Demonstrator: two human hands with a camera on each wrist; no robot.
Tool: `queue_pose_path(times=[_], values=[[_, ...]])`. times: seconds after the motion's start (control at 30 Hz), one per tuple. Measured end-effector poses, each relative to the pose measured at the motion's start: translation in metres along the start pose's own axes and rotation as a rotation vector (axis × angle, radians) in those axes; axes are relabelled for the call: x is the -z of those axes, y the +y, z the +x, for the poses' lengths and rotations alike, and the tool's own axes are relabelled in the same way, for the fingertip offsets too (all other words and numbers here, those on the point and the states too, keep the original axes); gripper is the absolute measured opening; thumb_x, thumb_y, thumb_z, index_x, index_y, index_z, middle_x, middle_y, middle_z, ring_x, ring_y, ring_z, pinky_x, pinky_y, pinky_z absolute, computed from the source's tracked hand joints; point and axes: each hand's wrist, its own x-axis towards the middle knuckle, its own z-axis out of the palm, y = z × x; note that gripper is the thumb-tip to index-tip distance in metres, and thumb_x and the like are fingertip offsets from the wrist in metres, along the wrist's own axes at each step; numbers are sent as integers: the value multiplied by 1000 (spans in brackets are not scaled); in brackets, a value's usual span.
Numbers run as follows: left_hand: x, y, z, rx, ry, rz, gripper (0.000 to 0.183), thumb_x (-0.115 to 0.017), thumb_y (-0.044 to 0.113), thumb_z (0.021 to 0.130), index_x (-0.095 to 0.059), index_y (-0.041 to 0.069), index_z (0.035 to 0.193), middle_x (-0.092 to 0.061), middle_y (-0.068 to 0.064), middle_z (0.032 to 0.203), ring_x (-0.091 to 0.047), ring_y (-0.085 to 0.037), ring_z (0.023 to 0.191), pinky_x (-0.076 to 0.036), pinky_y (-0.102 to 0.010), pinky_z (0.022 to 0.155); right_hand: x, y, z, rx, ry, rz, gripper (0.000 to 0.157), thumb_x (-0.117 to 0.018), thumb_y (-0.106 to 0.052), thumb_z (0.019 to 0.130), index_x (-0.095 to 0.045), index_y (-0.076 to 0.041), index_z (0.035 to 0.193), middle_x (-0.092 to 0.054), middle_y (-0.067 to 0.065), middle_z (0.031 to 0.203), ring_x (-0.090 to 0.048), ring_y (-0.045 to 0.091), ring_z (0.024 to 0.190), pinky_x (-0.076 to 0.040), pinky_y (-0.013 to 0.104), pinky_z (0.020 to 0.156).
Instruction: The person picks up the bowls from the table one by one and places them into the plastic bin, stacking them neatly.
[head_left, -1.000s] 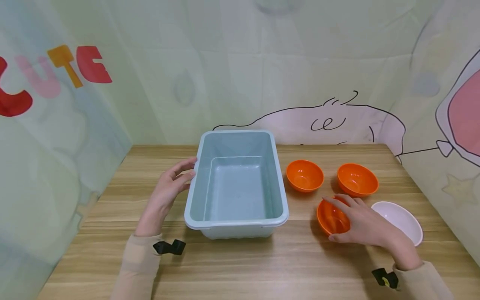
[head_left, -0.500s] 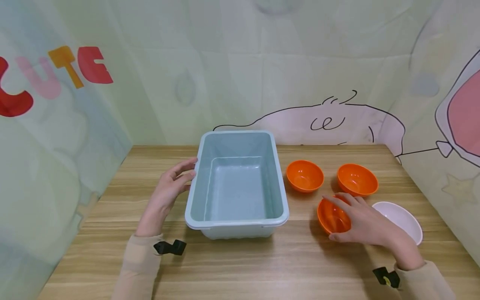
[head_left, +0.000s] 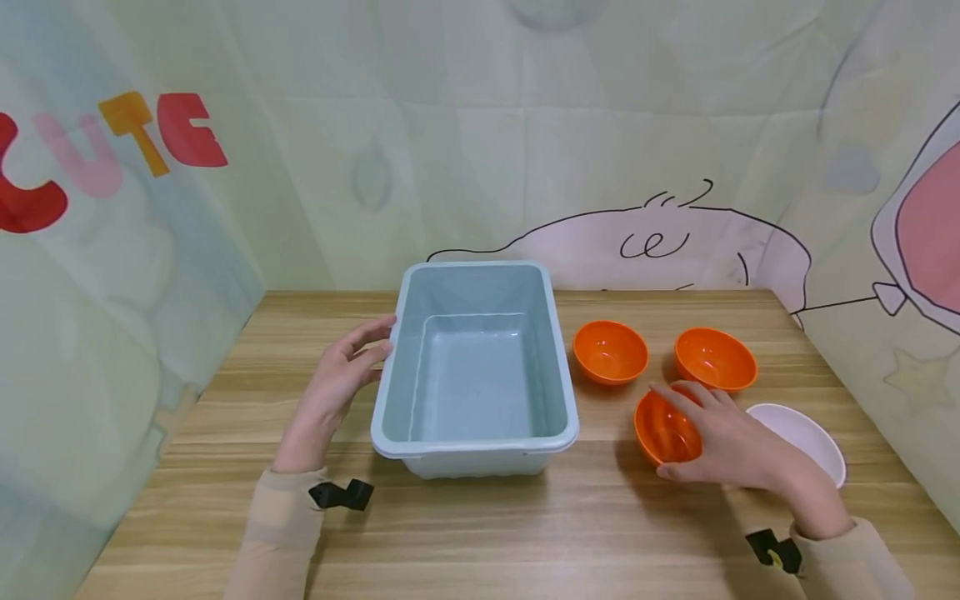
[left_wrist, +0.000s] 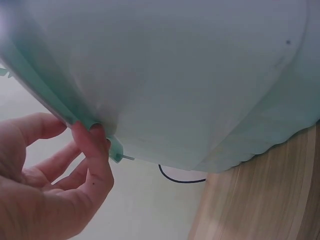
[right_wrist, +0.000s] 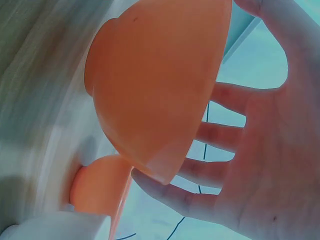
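At the left side of the light blue plastic basin (head_left: 480, 375), my left hand (head_left: 339, 383) pinches the rim, with fingers curled at its edge in the left wrist view. On the right, my right hand (head_left: 731, 437) spans an orange bowl (head_left: 663, 429), its thumb at the near rim and its fingers at the far rim. The right wrist view shows this orange bowl (right_wrist: 155, 80) from the side, fingertips at its edge. Behind it stand a second orange bowl (head_left: 610, 352) and a third orange bowl (head_left: 715, 358). A white oval dish (head_left: 802, 442) is partly behind my right wrist.
All of this stands on a wood-grain table (head_left: 480, 533). A printed cloth backdrop (head_left: 375, 167) rises along the table's back and both sides. The basin stands left of the bowls.
My right fingers shift slightly toward the back along the bowl's rim. The left hand, the basin and the other dishes stay where they were.
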Motion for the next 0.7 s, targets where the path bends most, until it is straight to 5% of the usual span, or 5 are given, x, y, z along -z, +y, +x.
queue_pose_path(times=[0.7], values=[[0, 1, 0, -3, 2, 16, 51, -57, 30, 97, -44, 17, 144, -45, -10, 141, -60, 1, 101, -52, -22, 84, 15, -14, 1, -33, -33, -14, 94, -77, -62, 68, -43, -19, 144, -45, 18, 139, -44, 46, 123, -46, 60, 90]])
